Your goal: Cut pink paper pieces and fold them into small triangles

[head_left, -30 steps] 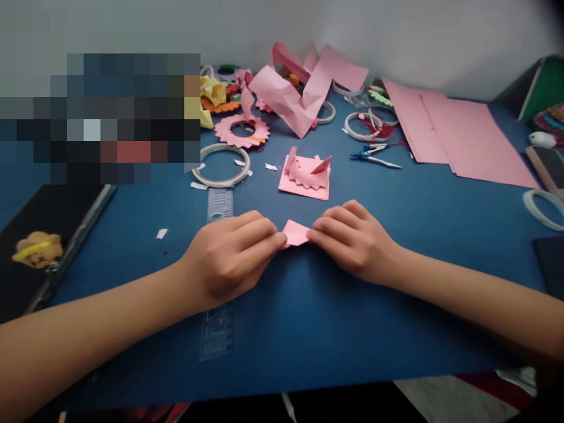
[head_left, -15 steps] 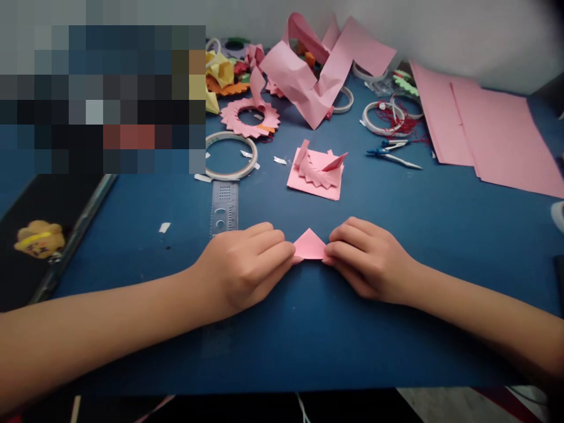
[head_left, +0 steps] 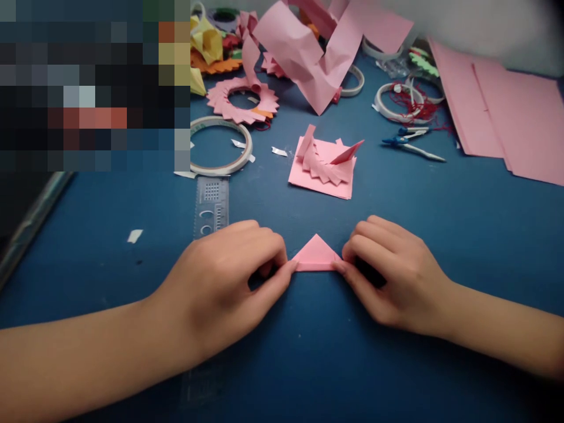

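A small pink paper piece (head_left: 316, 252), folded into a triangle, points away from me on the blue table. Along its near edge runs a narrow folded strip. My left hand (head_left: 233, 276) pinches the left corner with its thumb tip and curled fingers. At the right corner, my right hand (head_left: 392, 270) grips the paper the same way, thumb on the near edge. Just beyond lies a stack of pink paper squares (head_left: 299, 176), bearing a curved chain of interlocked pink folded pieces (head_left: 326, 167). My left hand partly covers a clear plastic ruler (head_left: 212, 197).
Rolls of tape (head_left: 251, 144), a pink folded paper ring (head_left: 211, 100) and crumpled pink paper (head_left: 291, 53) lie toward the back. To the right are a drawing compass (head_left: 414, 150), red thread (head_left: 414, 106) and large pink sheets (head_left: 529, 123). A paper scrap (head_left: 135, 236) lies left.
The near edge of the pink triangle now shows a narrow folded-up strip. My hands have moved slightly apart, thumbs now along that edge. The camera view has shifted closer.
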Motion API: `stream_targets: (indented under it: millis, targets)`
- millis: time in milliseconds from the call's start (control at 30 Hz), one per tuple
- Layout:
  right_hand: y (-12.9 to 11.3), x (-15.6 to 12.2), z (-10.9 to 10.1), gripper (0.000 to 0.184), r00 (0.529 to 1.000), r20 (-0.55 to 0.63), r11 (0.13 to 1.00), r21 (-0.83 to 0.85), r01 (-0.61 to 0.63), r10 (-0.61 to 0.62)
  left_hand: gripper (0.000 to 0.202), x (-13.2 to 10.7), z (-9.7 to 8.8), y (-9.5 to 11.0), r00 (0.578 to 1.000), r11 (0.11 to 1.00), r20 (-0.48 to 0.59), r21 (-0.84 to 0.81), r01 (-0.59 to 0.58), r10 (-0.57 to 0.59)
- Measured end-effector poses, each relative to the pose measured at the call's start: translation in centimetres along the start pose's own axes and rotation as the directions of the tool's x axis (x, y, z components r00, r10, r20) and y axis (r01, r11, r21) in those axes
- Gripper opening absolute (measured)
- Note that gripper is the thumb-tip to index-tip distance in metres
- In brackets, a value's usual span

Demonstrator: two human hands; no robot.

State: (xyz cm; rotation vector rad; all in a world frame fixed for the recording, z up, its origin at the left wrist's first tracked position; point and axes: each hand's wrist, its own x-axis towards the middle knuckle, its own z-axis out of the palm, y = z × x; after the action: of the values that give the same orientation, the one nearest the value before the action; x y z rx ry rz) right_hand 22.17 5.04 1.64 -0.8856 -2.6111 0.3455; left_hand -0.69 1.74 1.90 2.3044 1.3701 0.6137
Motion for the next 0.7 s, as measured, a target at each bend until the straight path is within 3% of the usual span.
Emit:
stream_targets:
  millis: [133, 233, 333, 433, 533, 700]
  targets:
    - [0.0, -0.1, 0.1, 0.014, 1.000, -0.015, 1.000, 0.012, -0.024, 0.025, 0.005, -0.4, 0.1, -0.3, 0.999, 0.999, -0.045, 0.048, 0.012, -0.010]
    - [0.2, -0.3, 0.1, 0.008, 0.998, -0.058, 0.999, 0.038, -0.026, 0.028, 0.024, -0.7, 0.3, -0.8, 0.975, 0.964, -0.003, 0.147, -0.220, 0.223]
    - [0.3, -0.5, 0.0, 0.022, 0.981, -0.088, 0.985, -0.028, 0.173, -0.174, 0.027, -0.9, 0.5, -1.1, 0.896, 0.863, 0.037, 0.255, -0.436, 0.442]
    - [0.3, -0.5, -0.2, 0.019, 0.922, -0.058, 0.918, -0.134, 0.373, -0.383, 0.024, -1.0, 0.3, -1.0, 0.875, 0.826, 0.060, 0.305, -0.474, 0.480]
    - [0.2, -0.4, -0.4, 0.011, 0.918, -0.059, 0.907, -0.189, 0.376, -0.393, 0.024, -1.0, -0.3, -0.7, 0.846, 0.788, 0.143, 0.311, -0.531, 0.513]
    - [-0.1, -0.7, -0.5, 0.021, 0.900, 0.006, 0.861, -0.291, 0.418, -0.436, 0.021, -1.0, -1.0, -0.3, 0.822, 0.745, 0.163, 0.356, -0.565, 0.545]
